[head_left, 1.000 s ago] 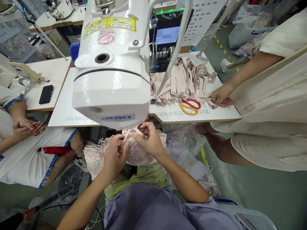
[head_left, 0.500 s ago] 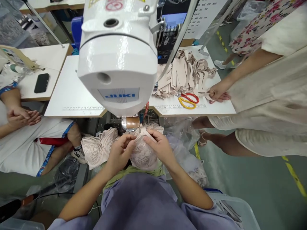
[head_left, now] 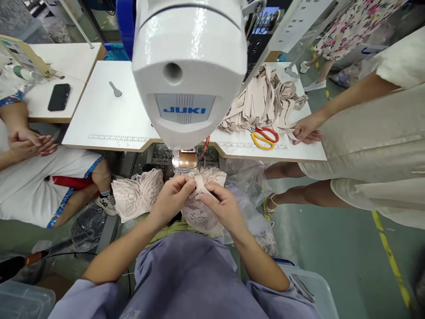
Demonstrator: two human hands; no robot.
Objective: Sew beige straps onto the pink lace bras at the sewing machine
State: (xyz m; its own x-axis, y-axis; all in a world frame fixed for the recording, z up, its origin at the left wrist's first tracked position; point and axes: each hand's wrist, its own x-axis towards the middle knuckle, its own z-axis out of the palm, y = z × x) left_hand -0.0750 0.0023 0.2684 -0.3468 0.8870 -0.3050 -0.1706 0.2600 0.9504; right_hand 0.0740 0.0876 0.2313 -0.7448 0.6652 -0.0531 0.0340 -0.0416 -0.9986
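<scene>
A white JUKI sewing machine (head_left: pixel 189 66) fills the upper middle, its head just above my hands. My left hand (head_left: pixel 172 199) and my right hand (head_left: pixel 222 206) meet below it. Both pinch a pale pink lace bra (head_left: pixel 199 212) and a narrow beige strap (head_left: pixel 203 186) at its top edge. The bra's other cup (head_left: pixel 136 199) hangs to the left of my left hand. The needle area is hidden behind the machine head and my fingers.
The white table (head_left: pixel 109 119) carries a pile of beige straps (head_left: pixel 265 99), red and yellow scissors (head_left: pixel 264 137) and a black phone (head_left: pixel 59 96). A standing person's hand (head_left: pixel 305 130) rests on the table's right edge. Another person sits left, hands clasped (head_left: pixel 28 144). Plastic bags lie below.
The view has tipped down and closer to the machine. My hands have lifted the strap end slightly and drawn together under the machine head; the others' hands have hardly moved.
</scene>
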